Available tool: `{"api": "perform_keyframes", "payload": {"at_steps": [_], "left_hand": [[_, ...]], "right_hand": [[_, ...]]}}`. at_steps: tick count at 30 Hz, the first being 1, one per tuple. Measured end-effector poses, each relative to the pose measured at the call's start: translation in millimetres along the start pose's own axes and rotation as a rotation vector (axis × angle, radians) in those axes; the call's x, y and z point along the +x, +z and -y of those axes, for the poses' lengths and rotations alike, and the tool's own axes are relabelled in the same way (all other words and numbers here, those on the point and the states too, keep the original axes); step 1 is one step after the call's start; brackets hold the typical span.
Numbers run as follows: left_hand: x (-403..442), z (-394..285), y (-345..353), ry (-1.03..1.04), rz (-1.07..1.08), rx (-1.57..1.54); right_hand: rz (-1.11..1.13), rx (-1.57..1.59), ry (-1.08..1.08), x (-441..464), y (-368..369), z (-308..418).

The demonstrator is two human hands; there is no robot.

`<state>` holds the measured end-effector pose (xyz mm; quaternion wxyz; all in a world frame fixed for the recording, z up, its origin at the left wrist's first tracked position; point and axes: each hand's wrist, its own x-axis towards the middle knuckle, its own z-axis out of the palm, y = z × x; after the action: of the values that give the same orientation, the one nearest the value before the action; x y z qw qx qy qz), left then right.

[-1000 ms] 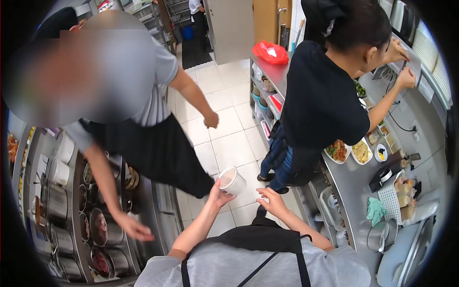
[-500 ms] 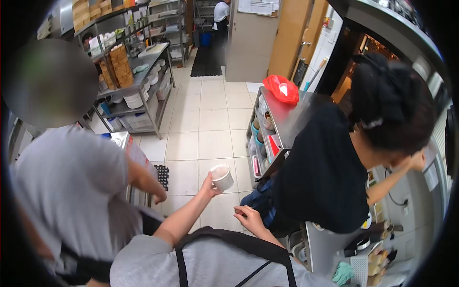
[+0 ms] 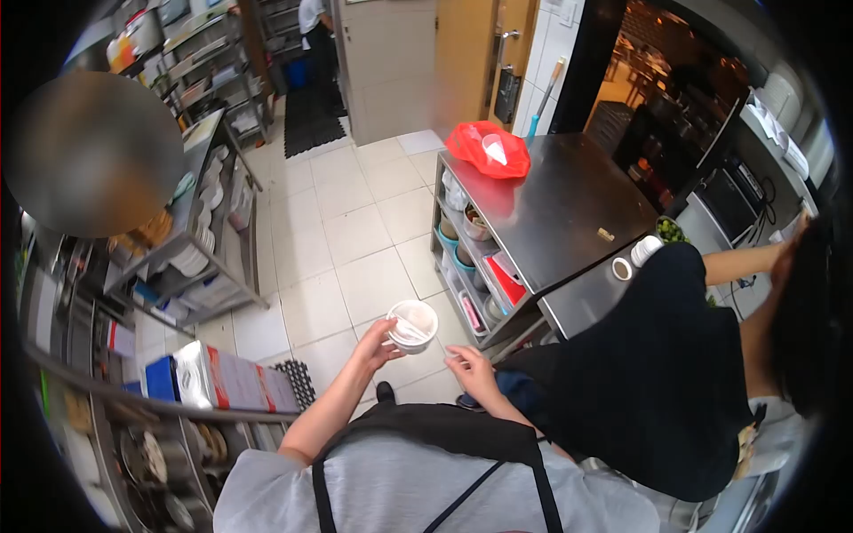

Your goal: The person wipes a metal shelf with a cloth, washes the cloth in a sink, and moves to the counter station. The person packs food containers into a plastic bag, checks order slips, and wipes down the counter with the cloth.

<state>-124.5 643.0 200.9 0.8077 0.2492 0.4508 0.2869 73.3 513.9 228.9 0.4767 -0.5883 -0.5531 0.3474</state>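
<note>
My left hand (image 3: 380, 345) is closed around the side of a round white tub (image 3: 413, 342), held out over the floor and tipped so that its inside shows. Something pale with a thin white strip lies in it, too unclear to name. Just right of the tub is my right hand (image 3: 475, 373), its fingers loosely bent and apart, with nothing visible in them. It does not touch the tub.
A steel counter (image 3: 569, 209) bears a red plastic bag (image 3: 489, 149). White cups (image 3: 622, 268) stand near a co-worker in black (image 3: 649, 382) on my right. At left are a steel shelf unit (image 3: 209, 240) and a box (image 3: 235, 377). Another person (image 3: 315, 31) stands far back.
My view has swung to the right, and more of the steel counter shows. The co-worker in grey at left is out of sight. The tub stays in my left hand, its opening more visible.
</note>
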Motion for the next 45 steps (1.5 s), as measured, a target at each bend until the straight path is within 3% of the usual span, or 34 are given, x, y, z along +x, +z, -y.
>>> {"api": "perform_keyframes", "payload": {"at_steps": [3,4,8,12,17,20,24,25,27,29,30,31,33,35,38,41,44,45], "left_hand": [[5.6,-51.3,5.0,-0.01,0.062,0.148],[9.8,-68.9,4.6,-0.028,0.068,0.168],[44.9,-121.9,15.3,-0.058,0.237,0.201],[95.7,-170.1,50.6,-0.029,0.352,0.264],[175.4,-221.9,114.8,0.042,0.459,0.328],[238.6,-254.1,146.8,0.19,0.432,0.528],[340.9,-312.4,190.6,1.166,0.289,1.147],[360.7,-324.2,204.3,1.159,0.298,1.15],[392.2,-343.1,230.5,1.52,0.127,1.673],[417.7,-353.5,254.1,1.587,0.162,1.747],[430.8,-357.4,265.9,1.663,0.187,1.821],[449.8,-357.8,276.4,1.66,0.21,1.819],[486.1,-356.2,297.5,1.441,0.288,1.802],[507.7,-360.1,316.6,1.51,0.399,1.798],[518.6,-364.6,342.7,1.505,0.566,1.685],[506.3,-384.3,361.2,1.329,0.625,1.655],[518.8,-408.5,361.2,1.237,0.717,1.56],[524.6,-414.6,360.3,1.235,0.746,1.56]], "right_hand": [[-0.116,0.054,0.03,62.4,35.0,-21.5],[-0.08,0.189,0.143,78.9,41.9,-26.7],[-0.054,0.44,0.447,138.8,36.4,19.6],[-0.128,0.605,0.535,195.5,11.6,21.3],[-0.215,0.781,0.359,274.3,-41.9,13.8],[-0.272,0.819,0.287,322.4,-78.9,6.1],[-0.286,0.795,0.281,389.0,-124.8,-7.6],[-0.271,0.778,0.28,407.7,-133.3,-10.2],[-0.191,0.812,0.305,444.9,-146.7,-32.3],[0.093,0.999,0.407,479.1,-161.8,-57.9],[0.091,1.05,0.453,490.7,-174.6,-63.7],[0.074,1.056,0.457,497.6,-185.9,-69.9],[-0.416,0.805,0.349,507.9,-206.9,-62.8],[-0.724,0.634,0.34,518.4,-229.4,-65.4],[-0.78,0.567,0.278,527.2,-245.3,-62.6],[-0.869,0.514,0.257,544.7,-231.4,-63.5],[-0.858,0.523,0.285,551.5,-217.5,-78.1],[-0.734,0.477,0.403,547.1,-214.4,-81.6]]}}
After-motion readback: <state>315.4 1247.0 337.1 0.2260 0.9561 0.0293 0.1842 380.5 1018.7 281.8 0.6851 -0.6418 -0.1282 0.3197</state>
